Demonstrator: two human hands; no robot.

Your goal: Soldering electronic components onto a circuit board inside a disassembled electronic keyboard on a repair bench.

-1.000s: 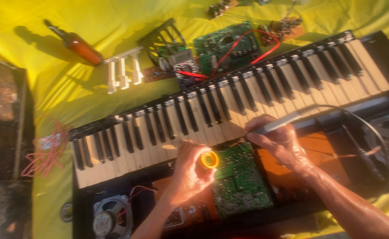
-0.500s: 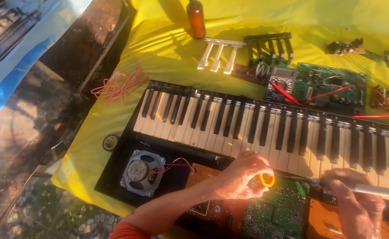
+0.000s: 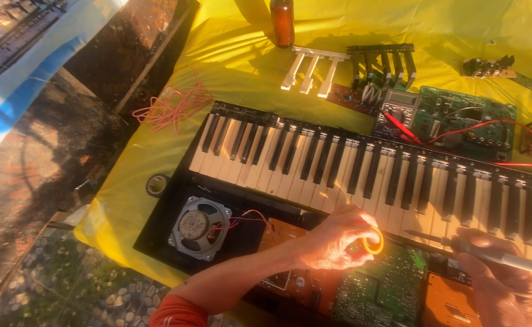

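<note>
My left hand [image 3: 337,237] grips a small yellow spool [image 3: 373,244], probably solder wire, just above a green circuit board [image 3: 369,290] inside the opened keyboard [image 3: 363,175]. My right hand [image 3: 499,275] holds a grey pen-like soldering iron [image 3: 460,245] whose tip points left toward the spool. Both hands hover over the keyboard's exposed electronics, in front of the black and white keys.
A round speaker [image 3: 199,227] with red wires sits in the keyboard case at left. On the yellow cloth [image 3: 229,66] lie a red wire tangle [image 3: 172,109], tape roll [image 3: 157,184], brown bottle [image 3: 282,23], loose keys [image 3: 311,69], multimeter [image 3: 399,112] and another green board [image 3: 466,124].
The view has swung left and downward, bringing the speaker and wire tangle into sight. Both hands keep their hold, with the iron's tip still close to the spool.
</note>
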